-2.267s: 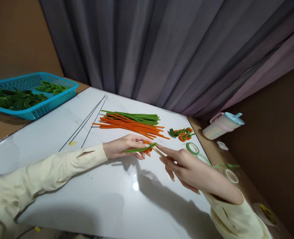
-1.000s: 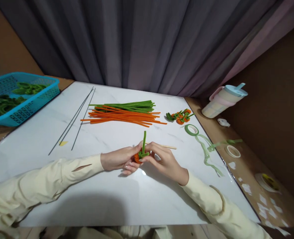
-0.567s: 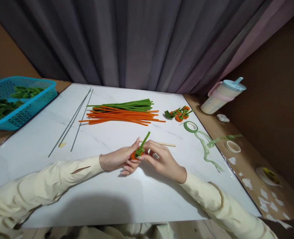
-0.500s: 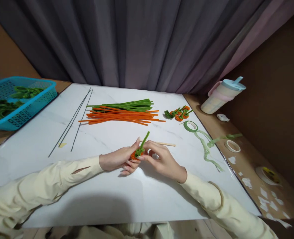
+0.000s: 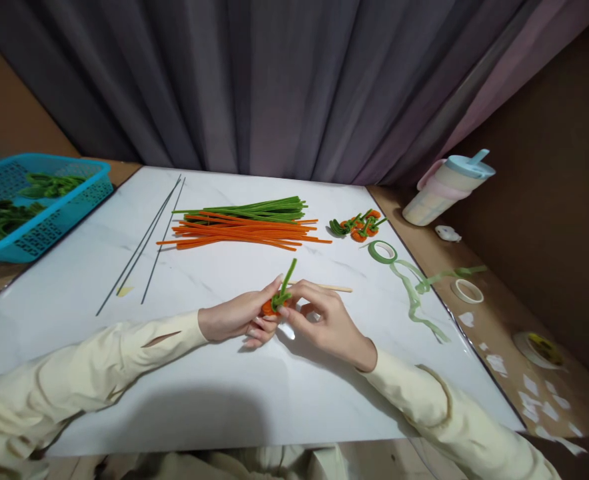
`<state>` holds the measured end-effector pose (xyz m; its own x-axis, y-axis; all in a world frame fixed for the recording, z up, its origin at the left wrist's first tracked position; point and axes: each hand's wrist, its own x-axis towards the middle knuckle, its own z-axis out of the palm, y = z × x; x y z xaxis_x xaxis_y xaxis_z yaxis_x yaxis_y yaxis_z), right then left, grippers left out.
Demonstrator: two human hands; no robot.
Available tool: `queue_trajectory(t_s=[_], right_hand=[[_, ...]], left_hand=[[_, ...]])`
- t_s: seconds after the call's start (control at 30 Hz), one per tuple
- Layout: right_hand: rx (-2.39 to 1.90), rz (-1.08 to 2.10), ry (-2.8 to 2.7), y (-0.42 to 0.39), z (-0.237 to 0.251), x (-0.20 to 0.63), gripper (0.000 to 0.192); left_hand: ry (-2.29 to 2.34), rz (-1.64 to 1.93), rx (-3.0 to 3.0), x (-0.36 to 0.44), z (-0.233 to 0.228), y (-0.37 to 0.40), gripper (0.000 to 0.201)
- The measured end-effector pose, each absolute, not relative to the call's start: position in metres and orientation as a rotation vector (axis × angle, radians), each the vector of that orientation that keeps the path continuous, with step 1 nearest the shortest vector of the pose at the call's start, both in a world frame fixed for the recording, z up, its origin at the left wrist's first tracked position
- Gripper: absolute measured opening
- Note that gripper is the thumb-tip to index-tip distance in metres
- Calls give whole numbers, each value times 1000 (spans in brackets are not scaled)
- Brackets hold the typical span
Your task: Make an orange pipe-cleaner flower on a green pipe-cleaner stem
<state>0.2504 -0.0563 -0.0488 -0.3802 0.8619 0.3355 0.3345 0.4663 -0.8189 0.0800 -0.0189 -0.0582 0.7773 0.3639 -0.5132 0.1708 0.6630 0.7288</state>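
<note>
At the centre of the frame, above a white marble-look counter (image 5: 124,267), the left hand (image 5: 234,317) and right hand (image 5: 324,323) meet, each grip pinching a small orange pipe-cleaner coil wrapped with a green pipe-cleaner stem (image 5: 280,297) whose free end stands up. A thin wooden stick (image 5: 334,288) lies just beyond. Further back lie a bundle of straight orange and green pipe cleaners (image 5: 244,227), unused, and at upper right a few finished orange-and-green pieces (image 5: 357,228) beside a green tape roll (image 5: 382,251)

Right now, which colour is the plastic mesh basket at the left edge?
The plastic mesh basket is bright blue, seen in the head view.
</note>
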Motion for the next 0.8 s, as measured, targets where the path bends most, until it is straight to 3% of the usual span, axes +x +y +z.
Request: queue_trajectory(t_s=[0.37,0.8], right_hand=[[-1010,468,-1978,-66,-56,241,14],[-850,456,-2093,-56,-57,249,16]], left_hand=[[606,151,840,81,-66,-20,62],[555,60,758,80,-66,-12,65]])
